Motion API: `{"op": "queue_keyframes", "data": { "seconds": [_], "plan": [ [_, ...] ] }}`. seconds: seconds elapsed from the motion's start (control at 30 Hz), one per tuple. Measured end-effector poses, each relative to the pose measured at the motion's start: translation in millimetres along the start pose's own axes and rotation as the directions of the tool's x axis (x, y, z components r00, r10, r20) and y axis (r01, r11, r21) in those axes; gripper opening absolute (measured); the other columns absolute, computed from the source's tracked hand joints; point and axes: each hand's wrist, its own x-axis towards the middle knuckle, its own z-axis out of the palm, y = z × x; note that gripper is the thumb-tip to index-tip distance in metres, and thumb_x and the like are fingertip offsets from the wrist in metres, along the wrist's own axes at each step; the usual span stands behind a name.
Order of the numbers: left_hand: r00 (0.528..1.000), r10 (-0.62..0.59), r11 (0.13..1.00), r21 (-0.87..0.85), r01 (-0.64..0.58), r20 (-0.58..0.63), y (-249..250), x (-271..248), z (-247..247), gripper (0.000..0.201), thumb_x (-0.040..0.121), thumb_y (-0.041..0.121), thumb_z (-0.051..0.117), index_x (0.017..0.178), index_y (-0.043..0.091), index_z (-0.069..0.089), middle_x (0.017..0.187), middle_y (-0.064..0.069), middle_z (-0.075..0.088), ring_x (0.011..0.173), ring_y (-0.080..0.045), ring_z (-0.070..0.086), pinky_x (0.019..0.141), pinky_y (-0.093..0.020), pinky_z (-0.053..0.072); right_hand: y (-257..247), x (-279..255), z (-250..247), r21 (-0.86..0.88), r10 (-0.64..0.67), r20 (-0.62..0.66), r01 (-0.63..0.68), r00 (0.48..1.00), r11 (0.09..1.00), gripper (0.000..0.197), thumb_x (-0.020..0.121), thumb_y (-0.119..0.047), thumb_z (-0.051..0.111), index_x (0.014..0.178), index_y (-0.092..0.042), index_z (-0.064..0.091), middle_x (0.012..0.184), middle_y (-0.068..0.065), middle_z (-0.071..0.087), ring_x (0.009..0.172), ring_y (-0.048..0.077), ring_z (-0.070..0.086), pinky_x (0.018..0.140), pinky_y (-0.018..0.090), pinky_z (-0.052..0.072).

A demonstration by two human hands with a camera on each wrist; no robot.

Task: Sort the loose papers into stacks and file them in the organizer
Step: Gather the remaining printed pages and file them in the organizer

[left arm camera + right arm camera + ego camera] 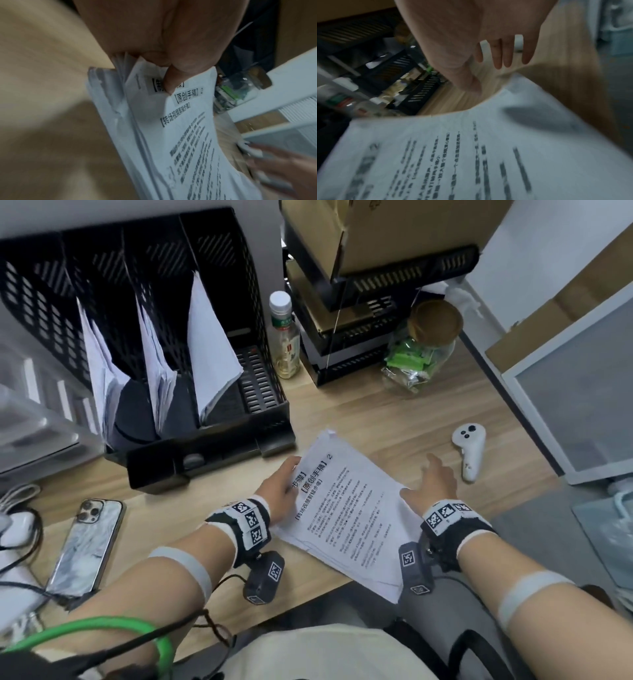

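We see a stack of printed papers (346, 515) lying askew near the front edge of the tabletop (376, 412), one corner jutting past that edge toward the person's lap. The left hand (279, 491) grips the stack at its left side: in the left wrist view the thumb (169, 79) presses down on the heading of the top sheet while the other fingers are hidden under the pile, so the papers are pinched between them. The sheets fan a little at that edge. The right hand (433, 486) is spread, fingers (498, 54) straight and slightly apart, holding nothing; its thumb lies at the right edge of the stack, though we cannot tell whether it touches the paper.

Behind the stack stands the black mesh organizer (260, 344), upright at the back left of the tabletop. Three of its slots already hold leaning white sheets (209, 350); the rightmost slot shows only its slotted floor.

Just right of the organizer stands a bottle (286, 337) with a white cap, and farther right a clear jar (421, 350) with green packets inside lies tilted. A white controller (469, 451) rests on the tabletop right of the right hand. A phone (85, 546) lies face down at the left.
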Motion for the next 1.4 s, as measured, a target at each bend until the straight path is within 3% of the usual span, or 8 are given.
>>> {"op": "queue_keyframes", "data": {
  "seconds": [0.1, 0.2, 0.33, 0.43, 0.7, 1.1, 1.23, 1.4],
  "plan": [
    [0.973, 0.229, 0.951, 0.214, -0.223, -0.006, 28.5, -3.0, -27.7, 0.038, 0.097, 0.009, 0.053, 0.131, 0.024, 0.057, 0.124, -0.004, 0.070, 0.115, -0.025, 0.064, 0.103, -0.039, 0.049, -28.1, -9.2, -10.1, 0.125, -0.240, 0.226, 0.216, 0.944, 0.968, 0.093, 0.072, -0.025, 0.081, 0.148, -0.024, 0.028, 0.141, 0.002, 0.048, 0.127, 0.023, 0.050, 0.105, 0.036, 0.042],
    [0.934, 0.350, 0.924, 0.195, -0.330, -0.075, 50.4, -9.4, -54.7, 0.019, 0.095, 0.013, 0.061, 0.107, 0.025, 0.068, 0.101, 0.006, 0.074, 0.098, -0.013, 0.068, 0.093, -0.035, 0.054, -55.9, -21.5, -9.8, 0.169, -0.320, 0.281, 0.281, 0.905, 0.945, 0.042, 0.082, -0.022, 0.073, 0.121, -0.013, 0.061, 0.114, 0.010, 0.068, 0.103, 0.027, 0.064, 0.083, 0.032, 0.049],
    [0.888, 0.144, 0.978, -0.072, -0.194, -0.437, 36.4, -16.5, -79.8, 0.025, 0.083, 0.026, 0.080, 0.104, 0.024, 0.066, 0.093, 0.010, 0.070, 0.082, -0.005, 0.062, 0.073, -0.023, 0.049, -69.7, -36.5, -10.0, 0.366, -0.306, 0.230, 0.209, 0.924, 0.907, 0.019, 0.090, -0.019, 0.065, 0.104, -0.006, 0.068, 0.099, 0.009, 0.069, 0.096, 0.028, 0.065, 0.068, 0.025, 0.046],
    [0.947, -0.139, 0.860, -0.510, -0.030, -0.290, 9.2, -25.1, -79.4, 0.055, 0.075, 0.028, 0.087, 0.121, 0.014, 0.059, 0.103, -0.004, 0.074, 0.097, -0.020, 0.071, 0.079, -0.031, 0.056, -76.8, -43.1, -9.3, 0.502, -0.284, 0.235, 0.134, 0.930, 0.854, 0.030, 0.090, -0.016, 0.066, 0.117, -0.004, 0.065, 0.110, 0.007, 0.067, 0.101, 0.023, 0.062, 0.086, 0.029, 0.045],
    [0.978, 0.017, 0.730, -0.666, -0.156, -0.210, 2.7, -39.8, -80.0, 0.041, 0.081, 0.018, 0.081, 0.119, 0.004, 0.071, 0.117, -0.014, 0.075, 0.111, -0.032, 0.071, 0.102, -0.054, 0.053, -115.8, -68.3, -5.6, 0.692, -0.362, 0.207, 0.126, 0.909, 0.711, 0.026, 0.078, -0.003, 0.075, 0.101, -0.014, 0.068, 0.110, 0.010, 0.073, 0.100, 0.025, 0.070, 0.093, 0.045, 0.053],
    [0.975, 0.034, 0.709, -0.682, -0.177, -0.218, 20.8, -59.6, -107.7, 0.040, 0.085, 0.025, 0.077, 0.115, 0.000, 0.070, 0.112, -0.018, 0.076, 0.104, -0.036, 0.074, 0.095, -0.055, 0.056, -141.9, -81.8, -17.1, 0.585, -0.369, 0.112, 0.239, 0.923, 0.775, 0.017, 0.092, -0.022, 0.061, 0.106, -0.014, 0.067, 0.113, 0.008, 0.071, 0.092, 0.022, 0.068, 0.086, 0.038, 0.054],
    [0.991, 0.128, 0.832, -0.541, -0.122, -0.027, 13.0, -69.2, -101.3, 0.034, 0.088, 0.008, 0.073, 0.122, 0.007, 0.068, 0.121, -0.012, 0.074, 0.111, -0.029, 0.072, 0.100, -0.050, 0.055, -156.6, -86.1, -33.6, 0.617, -0.329, 0.048, 0.231, 0.943, 0.752, 0.028, 0.094, -0.022, 0.060, 0.117, -0.006, 0.063, 0.108, 0.004, 0.067, 0.090, 0.022, 0.063, 0.082, 0.033, 0.048],
    [0.952, 0.207, 0.951, -0.180, -0.250, -0.225, 26.2, -74.6, -109.4, 0.024, 0.100, 0.017, 0.059, 0.119, 0.010, 0.070, 0.118, -0.008, 0.073, 0.109, -0.022, 0.069, 0.103, -0.039, 0.052, -180.0, -96.7, -40.3, 0.492, -0.231, -0.247, 0.327, 0.941, 0.806, 0.054, 0.077, -0.033, 0.077, 0.114, -0.011, 0.045, 0.105, 0.003, 0.055, 0.102, 0.025, 0.058, 0.080, 0.032, 0.043]
  ]
}}
